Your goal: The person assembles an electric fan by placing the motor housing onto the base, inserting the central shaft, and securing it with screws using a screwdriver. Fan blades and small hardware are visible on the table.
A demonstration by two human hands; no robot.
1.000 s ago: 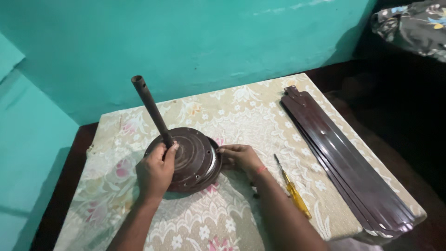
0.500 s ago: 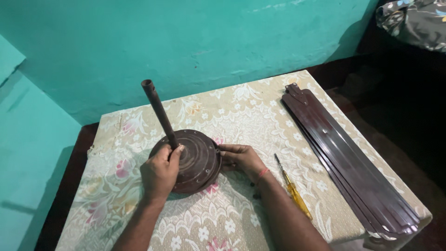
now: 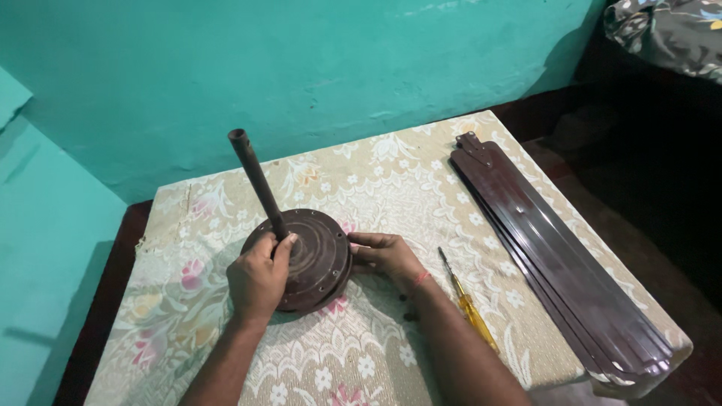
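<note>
A round dark brown ceiling-fan motor housing lies flat on a table covered with a floral cloth. A brown rod rises from its centre, tilted toward the far left. My left hand rests on the housing's near-left side and grips the base of the rod. My right hand presses its fingers against the housing's right rim.
A stack of long dark brown fan blades lies along the table's right side. A yellow-handled screwdriver lies between my right forearm and the blades. Small dark screws sit by my right wrist. A teal wall stands behind; a patterned fabric is at top right.
The housing has settled flatter on the cloth, its right edge lowered. Both hands keep their places on it.
</note>
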